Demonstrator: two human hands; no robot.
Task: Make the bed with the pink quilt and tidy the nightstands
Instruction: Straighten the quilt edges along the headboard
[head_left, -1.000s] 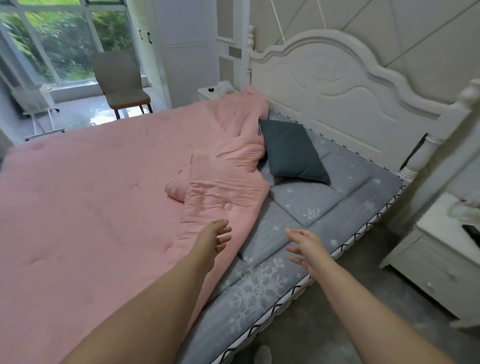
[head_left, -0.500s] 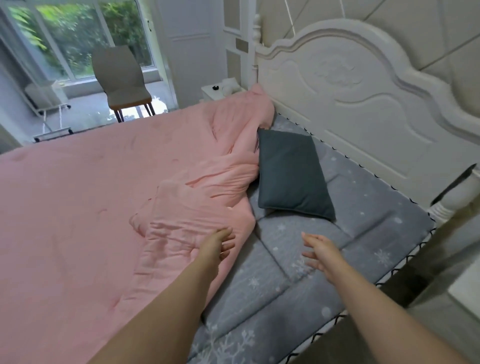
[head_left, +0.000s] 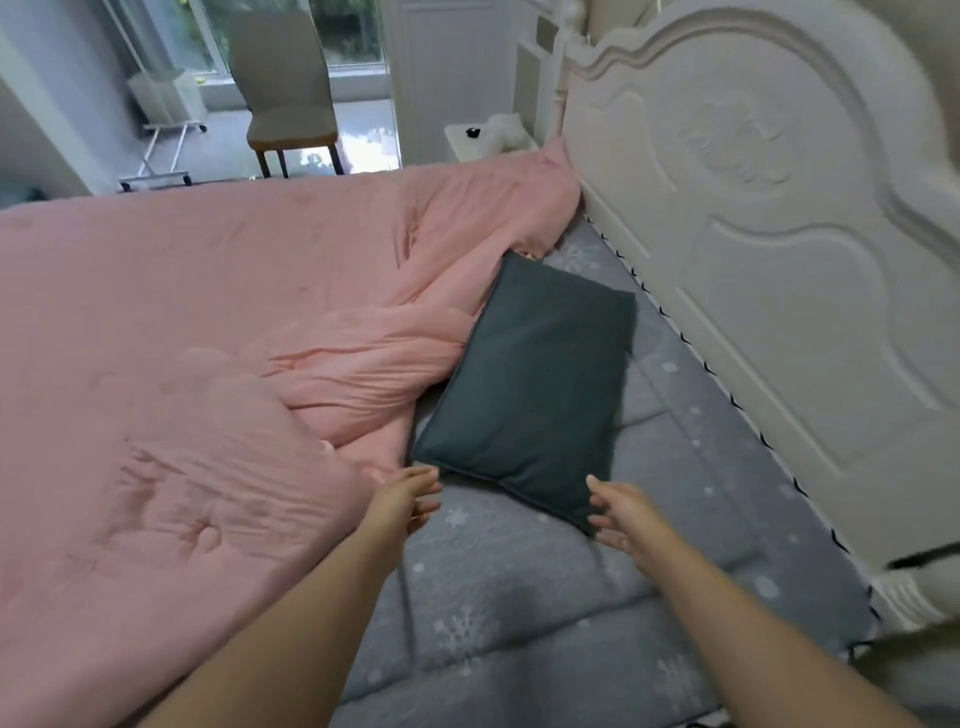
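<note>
On the bed, both arms reach toward the dark pillow (head_left: 530, 384); the left hand (head_left: 402, 501) has its fingers loosely spread right at the pillow's near left corner, holding nothing; the right hand (head_left: 621, 514) is spread too, fingertips at the near right corner, and whether they touch the fabric I cannot tell through the blur; the pink quilt (head_left: 182, 364) covers the left side of the bed, its near edge bunched in folds against the pillow's left side; the grey snowflake mattress pad (head_left: 519, 597) lies bare beneath the pillow and along the white headboard (head_left: 753, 234); beyond the quilt's far corner stands a white nightstand (head_left: 462, 148) with a small dark object (head_left: 471, 131) and something white and crumpled (head_left: 504, 130) on top; a chair (head_left: 285, 93) sits by the window.
</note>
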